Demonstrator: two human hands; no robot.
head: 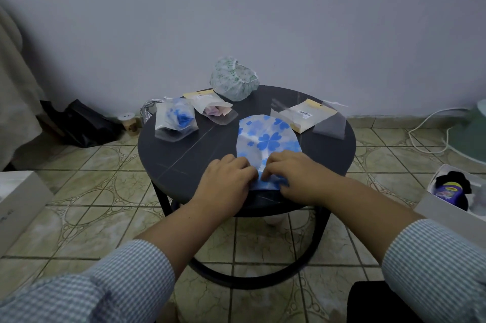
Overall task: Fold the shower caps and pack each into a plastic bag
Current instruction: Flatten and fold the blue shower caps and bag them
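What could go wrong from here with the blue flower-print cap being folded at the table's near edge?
1. The blue flower-print shower cap lies at the near rim of the round black table; its near end under the left hand and right hand could slip off the edge.
2. The thin plastic may spring open once released, undoing the fold.
3. The green-patterned shower cap sits at the far rim and might roll off if the table is nudged.
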